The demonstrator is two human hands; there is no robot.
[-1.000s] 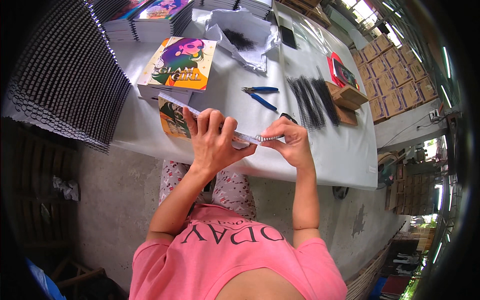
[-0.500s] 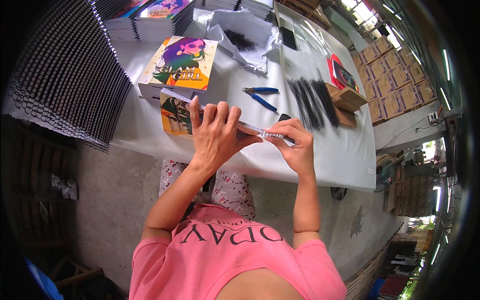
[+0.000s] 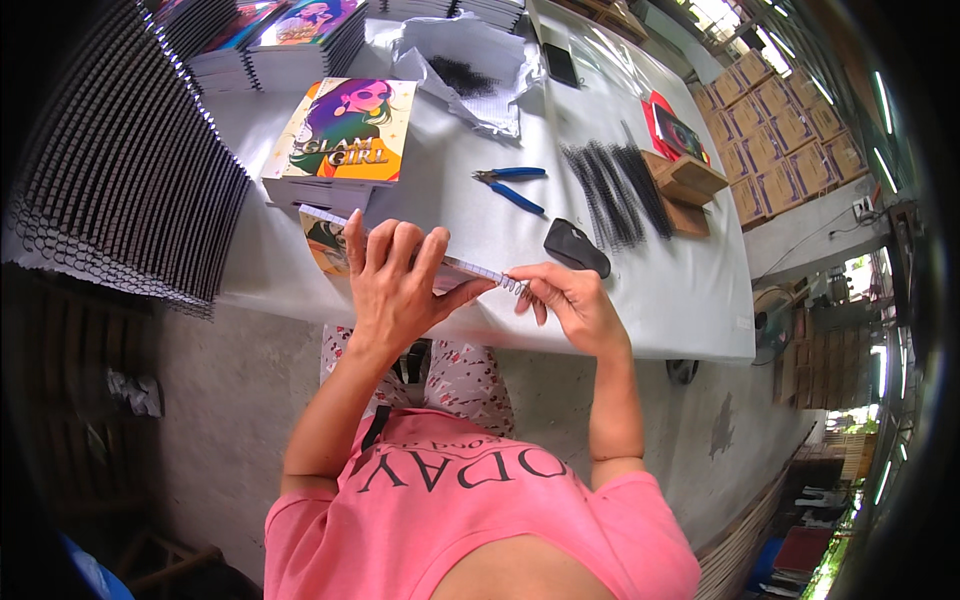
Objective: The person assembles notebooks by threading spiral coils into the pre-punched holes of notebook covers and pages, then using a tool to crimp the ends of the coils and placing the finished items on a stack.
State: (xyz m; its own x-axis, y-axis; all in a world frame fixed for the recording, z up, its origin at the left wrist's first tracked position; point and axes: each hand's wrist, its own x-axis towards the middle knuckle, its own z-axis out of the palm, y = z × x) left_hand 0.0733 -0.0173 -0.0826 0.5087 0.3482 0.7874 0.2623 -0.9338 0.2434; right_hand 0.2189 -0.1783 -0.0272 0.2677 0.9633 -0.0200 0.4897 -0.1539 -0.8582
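Note:
A notebook [image 3: 322,243] with a colourful illustrated cover stands on its edge near the table's front, its punched spine facing up. My left hand [image 3: 392,290] holds it from above, fingers over the far side and thumb on the near side. At the spine's right end a thin wire-like spiral coil [image 3: 511,286] sticks out, pinched between my right thumb and fingers [image 3: 578,308]. How far the coil runs through the holes is hidden by my left hand. Behind the notebook rests a stack of similar books [image 3: 345,145]. Blue-handled cutting pliers [image 3: 515,186] lie beyond my right hand.
A black pouch-like object [image 3: 577,248] lies beside several loose black coils [image 3: 605,192] and a wooden block [image 3: 690,188]. Tall piles of coil-bound books [image 3: 120,170] border the left. Farther back are a white bag [image 3: 505,110] with black scraps, a phone [image 3: 561,65] and cartons [image 3: 785,130].
Both hands and the notebook have shifted slightly left and down in view. My right fingers have changed their grip on the coil, and the black pouch-like object is now uncovered.

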